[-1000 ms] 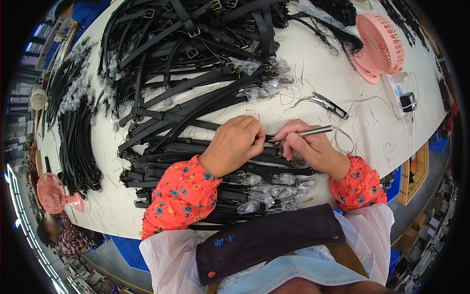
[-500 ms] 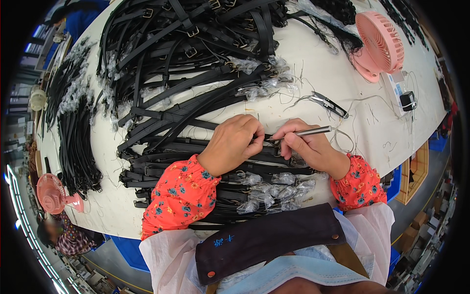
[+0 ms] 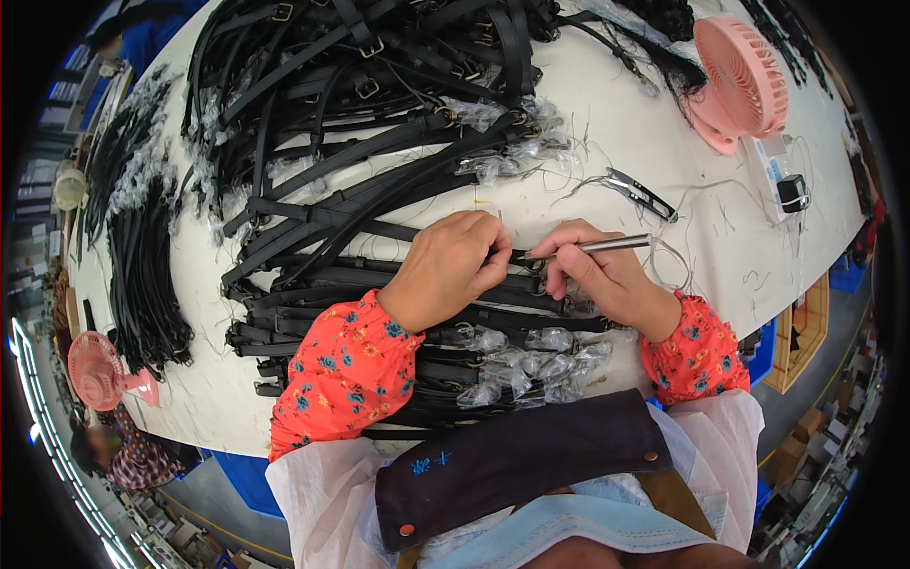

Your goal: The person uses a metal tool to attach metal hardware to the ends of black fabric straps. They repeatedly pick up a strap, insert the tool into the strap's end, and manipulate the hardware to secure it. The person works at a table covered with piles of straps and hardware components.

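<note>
Near the front edge of the tabletop point(image 3: 607, 123), a black strap point(image 3: 517, 284) lies crosswise on a stack of like straps, pinned under both hands. Left hand point(image 3: 445, 270): palm down, fingers curled, grip pressed onto the strap beside its small metal ring; whether finger and thumb actually pinch the ring cannot be told. Right hand point(image 3: 607, 280): grip pinching a slim silver tool point(image 3: 597, 247) like a pen, tip aimed at the strap end just by the left fingertips. Both sleeves red with a flower print. Below the hands, strap ends in clear plastic wrapping point(image 3: 526, 365) bunch together near the tabletop edge. Beyond the hands, a large tangled heap of black straps with buckles point(image 3: 360, 104) covers most of the surface. To the right, small snips point(image 3: 643, 194) lie apart from the hands among loose threads. Pink fan point(image 3: 739, 81) stands far right; white charger with cable point(image 3: 782, 180) beside it. A second pink fan point(image 3: 100, 370) stands at the left edge. Risk, as judged: tool tip sits very close to the left fingers, so a slip off the slick strap could jab them; loose threads could snag the tip; stacked straps may shift under pressure and throw off the aim.
</note>
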